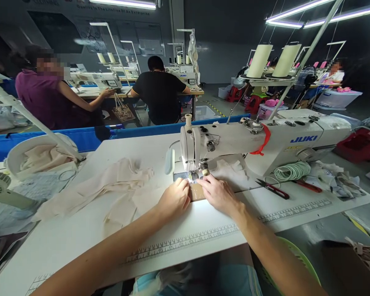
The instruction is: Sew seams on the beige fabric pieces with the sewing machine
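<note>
At the needle end of a white sewing machine (225, 142), my left hand (175, 196) is closed, its fingertips pressed together just left of the presser foot (191, 176). From the other side my right hand (217, 194) reaches in, fingers bent and closed close to the foot. A small whitish piece shows between the fingertips, too small to name. Under both hands lies a brown plate (197, 192) in the machine bed. Pale beige fabric pieces (120, 181) are spread on the table left of my left hand. Another beige piece (231, 172) lies behind my right hand.
Scissors (273, 189), a coil of pale green cord (292, 171) and fabric scraps (333, 181) lie on the right. A printed ruler (185, 241) runs along the table's front. A fabric-filled tub (43, 154) and a fan (6, 191) stand left. Co-workers sit beyond the blue trough (138, 130).
</note>
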Tool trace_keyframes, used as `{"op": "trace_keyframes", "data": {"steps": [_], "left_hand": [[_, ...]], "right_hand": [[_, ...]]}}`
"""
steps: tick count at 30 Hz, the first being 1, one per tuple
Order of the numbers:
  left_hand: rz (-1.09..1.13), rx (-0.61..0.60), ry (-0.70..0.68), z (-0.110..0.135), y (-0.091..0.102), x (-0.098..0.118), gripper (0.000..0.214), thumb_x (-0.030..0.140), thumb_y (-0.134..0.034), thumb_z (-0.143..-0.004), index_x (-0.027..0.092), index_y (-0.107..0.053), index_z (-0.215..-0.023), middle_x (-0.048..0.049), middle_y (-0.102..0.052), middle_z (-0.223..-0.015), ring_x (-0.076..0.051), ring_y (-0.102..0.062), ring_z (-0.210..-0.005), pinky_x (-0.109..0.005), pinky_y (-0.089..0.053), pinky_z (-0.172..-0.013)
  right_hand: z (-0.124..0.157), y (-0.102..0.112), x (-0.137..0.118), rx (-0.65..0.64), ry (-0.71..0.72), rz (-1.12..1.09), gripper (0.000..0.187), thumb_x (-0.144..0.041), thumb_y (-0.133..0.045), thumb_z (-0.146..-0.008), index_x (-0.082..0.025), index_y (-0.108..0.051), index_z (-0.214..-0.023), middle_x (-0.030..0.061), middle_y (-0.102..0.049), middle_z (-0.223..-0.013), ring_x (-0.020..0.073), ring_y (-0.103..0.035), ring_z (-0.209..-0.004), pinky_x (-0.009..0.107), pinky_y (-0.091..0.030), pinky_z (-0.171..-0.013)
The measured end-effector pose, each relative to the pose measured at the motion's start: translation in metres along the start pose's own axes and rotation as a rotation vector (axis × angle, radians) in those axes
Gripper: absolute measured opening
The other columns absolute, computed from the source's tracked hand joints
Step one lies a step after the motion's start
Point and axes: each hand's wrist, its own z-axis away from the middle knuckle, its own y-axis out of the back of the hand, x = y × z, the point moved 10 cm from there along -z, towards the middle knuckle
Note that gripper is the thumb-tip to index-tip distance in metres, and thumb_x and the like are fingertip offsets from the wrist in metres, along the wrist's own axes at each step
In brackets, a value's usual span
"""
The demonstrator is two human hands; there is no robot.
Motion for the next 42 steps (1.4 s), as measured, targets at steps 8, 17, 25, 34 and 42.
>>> {"op": "trace_keyframes", "data": {"steps": [8, 17, 25, 34, 42], "left_hand": [[0.013, -0.001, -0.002, -0.001, -0.001, 0.001, 0.024, 0.014, -0.042, -0.091, 0.012, -0.065, -0.095, -0.0155, -0.064, -0.100, -0.027, -0.057, -0.090, -0.038, -0.054, -0.076], [0.033, 0.076, -0.023, 0.002, 0.003, 0.002, 0.027, 0.009, -0.042, -0.086, 0.010, -0.067, -0.097, -0.0174, -0.065, -0.106, -0.027, -0.057, -0.087, -0.039, -0.055, -0.076], [0.014, 0.108, -0.043, 0.000, 0.008, 0.003, 0.024, 0.008, -0.044, -0.085, 0.012, -0.068, -0.086, -0.0156, -0.066, -0.098, -0.026, -0.056, -0.083, -0.038, -0.053, -0.068], [-0.002, 0.068, -0.022, -0.003, 0.004, -0.002, 0.021, 0.009, -0.047, -0.084, 0.012, -0.068, -0.084, -0.0148, -0.067, -0.101, -0.026, -0.056, -0.084, -0.036, -0.053, -0.071], [0.000, 0.001, 0.043, -0.008, -0.001, -0.006, 0.019, 0.008, -0.049, -0.083, 0.013, -0.067, -0.081, -0.0151, -0.066, -0.104, -0.027, -0.058, -0.089, -0.037, -0.053, -0.075]], "right_hand": [[0.001, 0.000, 0.000, -0.045, -0.018, 0.001, 0.031, -0.012, -0.044, -0.096, -0.021, -0.067, -0.115, 0.0070, -0.066, -0.105, 0.0180, -0.064, -0.078, 0.028, -0.047, -0.064], [-0.002, -0.001, 0.013, 0.092, -0.083, -0.213, 0.026, -0.018, -0.048, -0.098, -0.018, -0.068, -0.114, 0.0086, -0.069, -0.109, 0.0183, -0.066, -0.087, 0.027, -0.050, -0.074], [-0.029, -0.004, 0.047, 0.096, -0.301, -0.312, 0.026, -0.025, -0.051, -0.097, -0.021, -0.056, -0.072, 0.0027, -0.070, -0.072, 0.0169, -0.063, -0.068, 0.024, -0.041, -0.064], [-0.014, 0.002, 0.037, 0.135, -0.301, -0.362, 0.029, -0.033, -0.045, -0.102, -0.022, -0.056, -0.078, 0.0005, -0.066, -0.066, 0.0142, -0.062, -0.064, 0.022, -0.039, -0.063], [-0.021, 0.006, 0.042, 0.183, -0.364, -0.281, 0.039, -0.031, -0.047, -0.102, -0.021, -0.052, -0.064, 0.0003, -0.061, -0.056, 0.0137, -0.057, -0.056, 0.023, -0.036, -0.059]]}}
